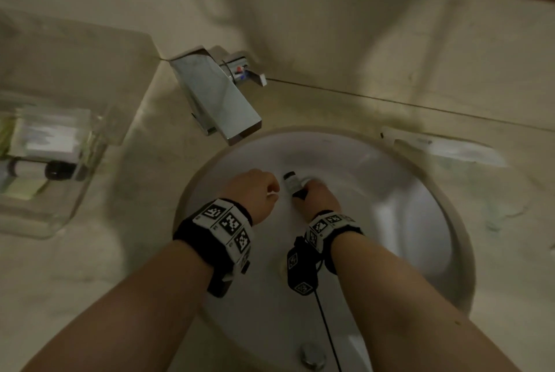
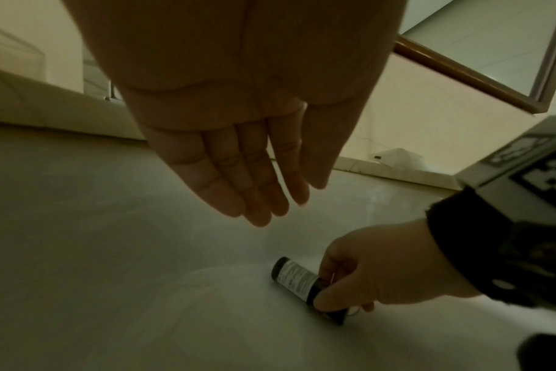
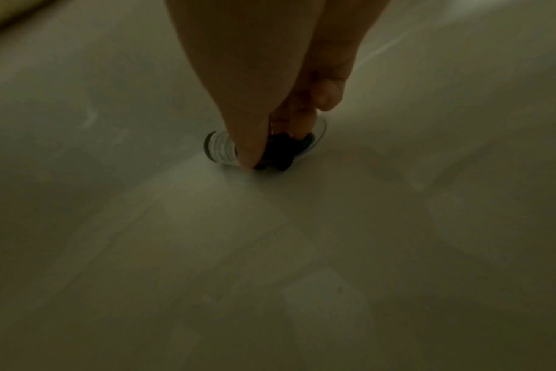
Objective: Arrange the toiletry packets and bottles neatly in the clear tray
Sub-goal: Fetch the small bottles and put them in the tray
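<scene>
A small dark bottle (image 1: pixel 292 184) with a white label lies on its side at the bottom of the white sink basin (image 1: pixel 390 191). My right hand (image 1: pixel 315 194) pinches its capped end between thumb and fingers, seen plainly in the left wrist view as the bottle (image 2: pixel 297 277) and the right hand (image 2: pixel 375 268). The right wrist view shows the bottle (image 3: pixel 221 149) under my thumb. My left hand (image 1: pixel 255 191) hovers just left of it, fingers straight and empty (image 2: pixel 254 180). The clear tray (image 1: pixel 45 206) stands on the counter at far left, holding packets and another dark-capped bottle (image 1: pixel 45 169).
A chrome faucet (image 1: pixel 216 95) juts over the basin's back left rim. A flat white packet (image 1: pixel 444 149) lies on the beige counter right of the sink. The drain plug (image 1: pixel 312 355) sits near the basin's front edge. A mirror frame runs along the back wall.
</scene>
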Action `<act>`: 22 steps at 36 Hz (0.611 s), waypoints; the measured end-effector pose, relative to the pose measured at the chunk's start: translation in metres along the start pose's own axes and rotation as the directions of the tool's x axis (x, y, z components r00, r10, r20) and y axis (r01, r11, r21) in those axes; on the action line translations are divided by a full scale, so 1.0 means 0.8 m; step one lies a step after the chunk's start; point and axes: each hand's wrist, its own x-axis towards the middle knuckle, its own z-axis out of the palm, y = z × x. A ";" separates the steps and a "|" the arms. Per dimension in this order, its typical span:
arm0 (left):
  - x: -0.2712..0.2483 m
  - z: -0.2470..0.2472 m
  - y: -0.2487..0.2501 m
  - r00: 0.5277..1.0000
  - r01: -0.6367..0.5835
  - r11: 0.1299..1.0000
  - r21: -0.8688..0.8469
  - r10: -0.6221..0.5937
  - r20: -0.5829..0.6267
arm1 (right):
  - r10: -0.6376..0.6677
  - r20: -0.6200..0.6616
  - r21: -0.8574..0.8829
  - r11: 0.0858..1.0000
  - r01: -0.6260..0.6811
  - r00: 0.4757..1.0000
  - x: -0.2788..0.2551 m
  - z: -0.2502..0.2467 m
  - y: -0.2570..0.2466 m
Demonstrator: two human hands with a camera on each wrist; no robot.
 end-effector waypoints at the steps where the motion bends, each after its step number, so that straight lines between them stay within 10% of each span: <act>1: 0.000 0.001 0.000 1.000 0.004 1.000 0.002 -0.004 0.002 | 0.004 0.016 0.008 1.000 -0.004 1.000 -0.001 -0.002 -0.003; 9: -0.009 0.004 0.005 1.000 0.017 1.000 0.011 -0.017 0.005 | -0.025 0.175 0.050 0.999 0.016 0.984 -0.036 -0.025 0.003; 22: -0.040 0.018 0.033 0.992 -0.116 0.993 0.002 0.116 -0.050 | -0.234 0.098 0.074 0.971 0.228 0.967 -0.133 -0.075 0.023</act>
